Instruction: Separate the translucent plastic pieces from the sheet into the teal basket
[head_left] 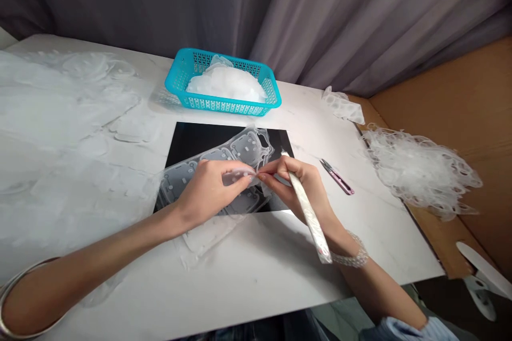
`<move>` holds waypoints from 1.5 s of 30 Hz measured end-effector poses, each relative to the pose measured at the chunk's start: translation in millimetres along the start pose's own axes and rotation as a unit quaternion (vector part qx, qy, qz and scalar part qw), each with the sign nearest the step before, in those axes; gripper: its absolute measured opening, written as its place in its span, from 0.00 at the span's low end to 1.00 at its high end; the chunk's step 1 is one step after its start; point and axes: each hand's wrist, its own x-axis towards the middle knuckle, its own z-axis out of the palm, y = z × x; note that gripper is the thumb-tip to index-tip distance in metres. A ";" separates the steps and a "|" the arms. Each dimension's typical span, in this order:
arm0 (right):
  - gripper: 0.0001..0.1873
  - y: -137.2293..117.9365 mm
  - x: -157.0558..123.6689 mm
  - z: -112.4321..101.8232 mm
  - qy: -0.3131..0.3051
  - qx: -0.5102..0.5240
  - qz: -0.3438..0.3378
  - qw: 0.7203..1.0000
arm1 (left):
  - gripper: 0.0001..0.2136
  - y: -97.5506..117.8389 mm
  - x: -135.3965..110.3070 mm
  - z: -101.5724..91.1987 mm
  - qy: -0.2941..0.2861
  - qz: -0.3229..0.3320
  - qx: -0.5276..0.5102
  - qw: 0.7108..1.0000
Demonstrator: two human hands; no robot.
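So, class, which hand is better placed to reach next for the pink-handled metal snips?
Probably the right hand: the snips lie nearer it, though it holds a long, white-wrapped stick. The left hand is farther away.

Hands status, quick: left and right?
Left hand: closed, pinching the clear plastic sheet.
Right hand: closed, holding the white-wrapped tool; fingertips meet the left's at the sheet.

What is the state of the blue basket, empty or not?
Not empty: a heap of whitish translucent pieces lies inside the blue basket, visible over its front rim.
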 end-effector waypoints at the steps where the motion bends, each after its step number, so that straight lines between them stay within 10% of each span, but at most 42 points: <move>1: 0.22 0.0 0.1 0.7 0.002 0.007 0.009 1.000 | 0.07 -2.9 -2.0 2.2 0.032 0.057 0.030 0.997; 5: 0.21 13.9 7.1 -5.2 0.048 0.007 0.044 0.998 | 0.10 -2.7 -8.5 1.8 0.130 0.256 0.103 0.952; 14: 0.21 2.9 5.5 -35.0 0.179 -0.131 -0.019 0.975 | 0.04 42.4 -6.1 -20.2 0.005 -0.038 -0.213 0.976; 20: 0.26 -45.2 -21.5 -15.7 0.060 0.065 -0.053 0.995 | 0.05 48.5 -13.1 -18.1 -0.002 -0.085 -0.209 0.974; 27: 0.26 -33.5 -23.8 -8.1 0.054 0.266 0.007 0.962 | 0.06 49.3 -17.3 -14.2 -0.011 -0.110 -0.251 0.962; 45: 0.26 -38.9 -24.2 -3.7 0.047 0.336 0.087 0.937 | 0.06 53.6 -26.5 -9.5 -0.036 -0.213 -0.451 0.866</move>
